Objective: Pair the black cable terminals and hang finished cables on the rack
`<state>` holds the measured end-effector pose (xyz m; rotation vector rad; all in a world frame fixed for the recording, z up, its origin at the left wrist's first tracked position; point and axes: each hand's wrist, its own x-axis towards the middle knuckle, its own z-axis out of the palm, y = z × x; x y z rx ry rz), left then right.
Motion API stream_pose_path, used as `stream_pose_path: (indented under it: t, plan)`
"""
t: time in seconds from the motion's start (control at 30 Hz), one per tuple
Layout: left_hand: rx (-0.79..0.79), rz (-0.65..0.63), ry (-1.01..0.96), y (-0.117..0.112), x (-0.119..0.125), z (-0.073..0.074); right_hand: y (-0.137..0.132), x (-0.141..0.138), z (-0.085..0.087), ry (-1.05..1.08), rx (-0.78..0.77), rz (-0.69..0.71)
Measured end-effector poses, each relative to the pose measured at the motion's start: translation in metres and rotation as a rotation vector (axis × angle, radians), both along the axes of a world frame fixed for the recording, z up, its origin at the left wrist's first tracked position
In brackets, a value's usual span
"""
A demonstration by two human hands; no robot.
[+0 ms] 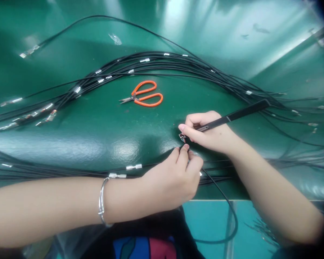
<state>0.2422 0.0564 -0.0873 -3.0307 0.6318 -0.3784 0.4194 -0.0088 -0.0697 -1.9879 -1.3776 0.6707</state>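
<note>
The left hand is pinching a thin black wire between its thumb and fingertips, and the right hand is gripping a long black tool against its palm; the two hands are working close together without clearly touching. A small metal clip is sitting just at the right hand's fingertips, directly above the left fingertips, so it is nearer the right hand; I cannot tell whether the fingers or the tool's tip is holding it. The tool's long axis is slanting up and away to the right, its matte handle pointing beyond the right hand, while the wire is dropping from the left hand and curving in a loose loop over the table's edge.

Below and to the right of the orange-handled scissors, those hands are working over a glossy green table; the scissors are lying open-looped, their steel blades pointing left. A long bundle of black wires is sweeping behind the scissors, shiny metal clips dotting its ends, and more wires are running in front of them, beneath the left arm and its silver bracelet.
</note>
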Motion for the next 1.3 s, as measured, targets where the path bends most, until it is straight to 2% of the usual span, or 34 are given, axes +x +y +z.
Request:
stream_pose_path:
  t: [0.7, 1.17, 1.3]
  plan:
    - [0.006, 0.003, 0.003, -0.0005, 0.0007, -0.0003, -0.0016, 0.0009, -0.0002, -0.083, -0.029, 0.045]
    - [-0.008, 0.005, -0.005, -0.0006, -0.0003, -0.0013, -0.0008, -0.0028, 0.0055, -0.037, 0.005, 0.131]
    - [-0.004, 0.004, 0.003, -0.0008, 0.0003, -0.0010, -0.0002, -0.0032, 0.0045, -0.014, -0.018, 0.097]
